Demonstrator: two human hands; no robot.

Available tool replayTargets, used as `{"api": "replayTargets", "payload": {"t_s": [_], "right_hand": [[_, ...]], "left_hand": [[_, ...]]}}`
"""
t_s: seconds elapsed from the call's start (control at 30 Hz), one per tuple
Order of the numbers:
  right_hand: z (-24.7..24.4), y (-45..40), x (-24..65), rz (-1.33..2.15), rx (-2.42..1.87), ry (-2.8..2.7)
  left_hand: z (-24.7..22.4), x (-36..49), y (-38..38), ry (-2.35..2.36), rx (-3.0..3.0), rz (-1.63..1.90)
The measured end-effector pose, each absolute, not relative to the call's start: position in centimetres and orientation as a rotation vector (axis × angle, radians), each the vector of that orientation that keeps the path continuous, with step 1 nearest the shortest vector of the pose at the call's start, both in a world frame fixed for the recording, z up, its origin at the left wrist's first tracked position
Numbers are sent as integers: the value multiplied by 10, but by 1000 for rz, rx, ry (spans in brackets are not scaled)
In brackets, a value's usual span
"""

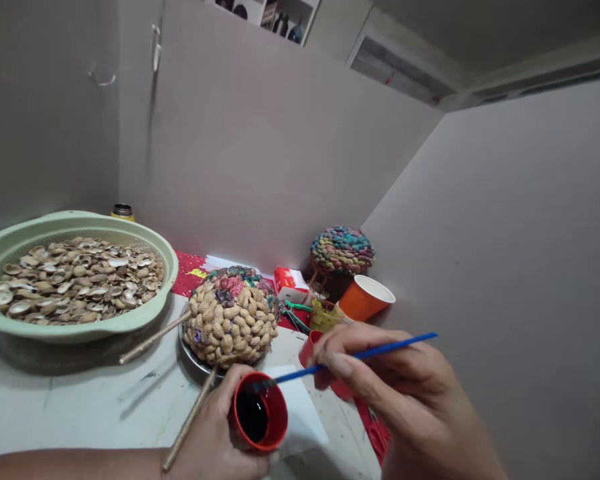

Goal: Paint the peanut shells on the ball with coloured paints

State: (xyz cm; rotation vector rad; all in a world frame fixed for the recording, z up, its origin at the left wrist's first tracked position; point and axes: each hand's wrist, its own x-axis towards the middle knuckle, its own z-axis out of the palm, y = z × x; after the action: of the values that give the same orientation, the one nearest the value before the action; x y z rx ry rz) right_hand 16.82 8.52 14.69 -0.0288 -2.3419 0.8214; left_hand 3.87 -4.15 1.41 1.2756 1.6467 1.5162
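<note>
My left hand (225,427) is wrapped round a red cup (279,413) that holds dark liquid, low in the middle of the head view. In a pinch, my right hand (380,380) holds a thin blue brush (390,347), its tip over the cup's opening. Just behind the cup sits a dome of peanuts (233,327) in a metal dish (185,353). A few of its peanuts are coloured pink, purple and teal, mostly at the top and back. Two tan sticks (190,420) reach out from the dome, one passing beside my left wrist.
A green basket (167,287) of peanut shells stands at left. Behind my right hand are an orange cup (363,303), a red-and-white box (290,283), another red cup (307,347) and a coloured peanut dome (343,250). White paper (300,407) lies on the table.
</note>
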Motion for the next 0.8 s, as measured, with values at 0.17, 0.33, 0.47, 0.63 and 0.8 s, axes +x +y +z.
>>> {"api": "replayTargets", "payload": {"t_s": [0.17,0.33,0.47,0.63,0.8], "right_hand": [[155,85,179,700,78,-2635],[152,80,167,528,221,-2841],[147,79,158,526,235,-2915],[141,83,153,572,190,-3037],[142,87,158,586,131,-2927]], "left_hand": [[15,42,-41,1606,1272,1532],[10,44,-41,1512,1315,1504],[5,42,-39,1417,1328,1515],[2,39,-38,1355,1313,1571],[5,40,-40,1340,1282,1633]]}}
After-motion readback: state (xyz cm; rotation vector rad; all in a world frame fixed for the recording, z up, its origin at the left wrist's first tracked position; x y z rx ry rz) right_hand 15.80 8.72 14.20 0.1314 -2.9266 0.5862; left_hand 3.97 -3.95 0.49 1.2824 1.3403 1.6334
